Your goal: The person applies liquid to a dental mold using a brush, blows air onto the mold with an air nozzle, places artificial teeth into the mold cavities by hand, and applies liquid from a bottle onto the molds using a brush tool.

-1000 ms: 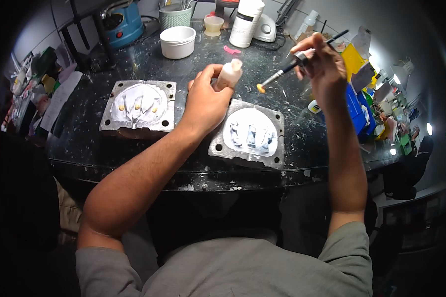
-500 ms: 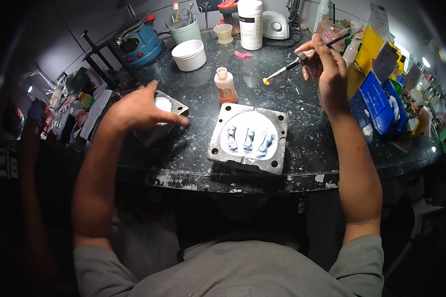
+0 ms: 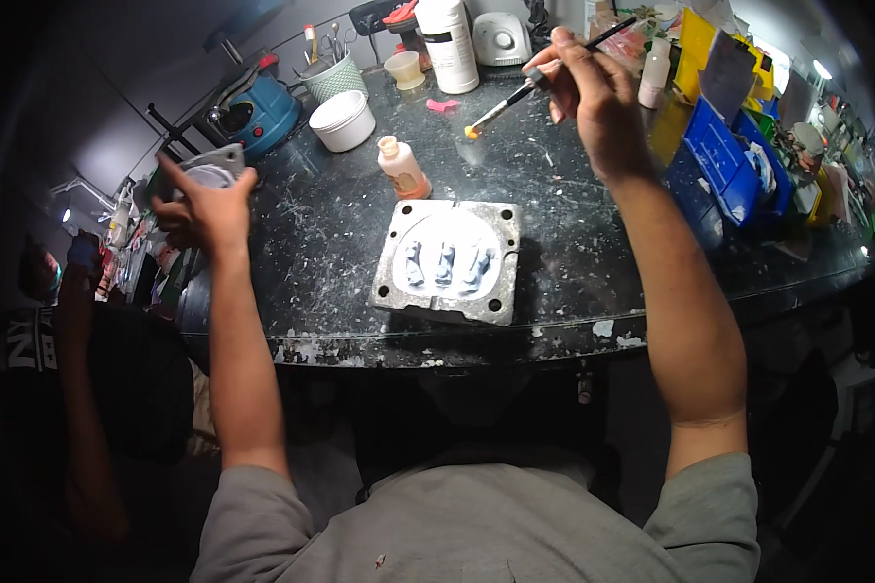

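Observation:
My left hand [image 3: 209, 209] grips a metal mould half [image 3: 226, 158] with a round white filling, lifted at the far left; thumb and fingers spread around its sides. A slim dark-handled brush [image 3: 525, 92] is pinched in my raised right hand [image 3: 593, 97], its yellowish tip pointing down and left above the table. Between my forearms a second metal mould half [image 3: 499, 282] lies flat, a hole at each corner. Its round white plaster face holds three dark, elongated hollows. Just behind it stands an open small bottle [image 3: 402, 167] with some orange-pink liquid.
Behind these sit a white tub [image 3: 342, 121], a pink scrap [image 3: 442, 105], a small cup [image 3: 404, 70], a tall white canister [image 3: 447, 44], a tool holder [image 3: 335, 78] and a blue machine [image 3: 262, 117]. Blue bins [image 3: 734, 160] crowd the right. A person's arm [image 3: 83, 389] shows at far left.
My left hand has lifted its mould half off the table and carried it left and away from me. The view has shifted; my right hand still holds the brush raised.

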{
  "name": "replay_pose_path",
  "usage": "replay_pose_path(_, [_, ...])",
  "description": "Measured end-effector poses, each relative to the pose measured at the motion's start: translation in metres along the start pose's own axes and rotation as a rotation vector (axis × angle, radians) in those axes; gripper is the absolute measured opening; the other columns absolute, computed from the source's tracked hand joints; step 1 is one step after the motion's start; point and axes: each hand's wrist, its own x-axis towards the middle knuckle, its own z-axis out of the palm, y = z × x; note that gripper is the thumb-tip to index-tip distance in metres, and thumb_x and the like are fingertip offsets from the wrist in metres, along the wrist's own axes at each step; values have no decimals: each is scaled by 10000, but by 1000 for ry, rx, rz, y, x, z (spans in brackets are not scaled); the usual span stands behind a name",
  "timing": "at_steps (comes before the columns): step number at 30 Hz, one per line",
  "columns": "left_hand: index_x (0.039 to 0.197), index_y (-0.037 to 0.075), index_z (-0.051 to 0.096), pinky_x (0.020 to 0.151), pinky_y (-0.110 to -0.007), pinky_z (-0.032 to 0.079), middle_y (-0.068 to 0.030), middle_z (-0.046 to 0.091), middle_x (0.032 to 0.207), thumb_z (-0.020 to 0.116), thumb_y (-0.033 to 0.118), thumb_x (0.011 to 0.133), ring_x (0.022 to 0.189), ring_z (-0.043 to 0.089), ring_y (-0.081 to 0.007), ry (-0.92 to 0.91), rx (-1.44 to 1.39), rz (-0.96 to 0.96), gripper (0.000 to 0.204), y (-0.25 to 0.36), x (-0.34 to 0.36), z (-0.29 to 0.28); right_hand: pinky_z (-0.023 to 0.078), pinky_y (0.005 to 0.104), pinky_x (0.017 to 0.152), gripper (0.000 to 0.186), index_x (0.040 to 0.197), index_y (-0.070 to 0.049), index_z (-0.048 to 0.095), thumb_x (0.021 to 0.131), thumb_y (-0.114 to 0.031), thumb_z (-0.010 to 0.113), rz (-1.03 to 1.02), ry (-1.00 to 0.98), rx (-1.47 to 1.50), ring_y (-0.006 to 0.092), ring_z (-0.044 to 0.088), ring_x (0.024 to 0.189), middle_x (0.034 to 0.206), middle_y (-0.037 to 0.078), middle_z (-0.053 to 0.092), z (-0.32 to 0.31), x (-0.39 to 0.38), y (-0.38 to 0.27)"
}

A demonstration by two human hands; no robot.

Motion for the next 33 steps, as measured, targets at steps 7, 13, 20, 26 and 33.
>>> replay_pose_path(7, [1641, 136, 155, 1067, -683, 276, -432, 216, 1446, 960, 498, 578, 1302, 299, -542, 277, -41, -351, 1381, -47, 60, 49, 384, 238, 482, 447, 851, -39, 730, 1059, -405, 577, 30, -2, 49, 49, 487, 535, 649, -10, 597, 1, 1, -1])
replay_pose_path(13, [1623, 146, 172, 1063, -723, 254, -421, 213, 1428, 991, 426, 573, 1283, 297, -538, 313, -314, -304, 1361, -65, 36, 60, 392, 238, 486, 431, 857, -53, 729, 1072, -388, 565, 5, -21, 99, 42, 488, 541, 664, -13, 611, 9, -4, -3])
replay_pose_path(20, [1614, 32, 108, 1180, -517, 322, -412, 363, 1508, 986, 318, 620, 1384, 437, -482, 244, -257, -472, 1356, -73, 37, 49, 431, 233, 519, 467, 952, -62, 760, 1071, -465, 558, -202, -110, -115, 46, 544, 580, 703, -9, 656, 29, -1, -6])
replay_pose_path(26, [1589, 75, 225, 1165, -527, 338, -456, 364, 1436, 997, 406, 586, 1344, 400, -511, 358, -215, -513, 1308, -90, 40, 53, 597, 357, 639, 435, 984, -111, 776, 1067, -460, 530, -402, -291, -577, 196, 756, 691, 791, 67, 771, 94, 51, -15])
replay_pose_path(33, [1572, 30, 242, 1159, -527, 344, -347, 397, 1474, 1005, 388, 590, 1322, 416, -494, 421, -316, -389, 1294, -105, 44, 63, 600, 431, 755, 465, 988, -111, 764, 1065, -481, 493, -269, -529, -908, 304, 755, 820, 829, 123, 753, 126, 63, -15])
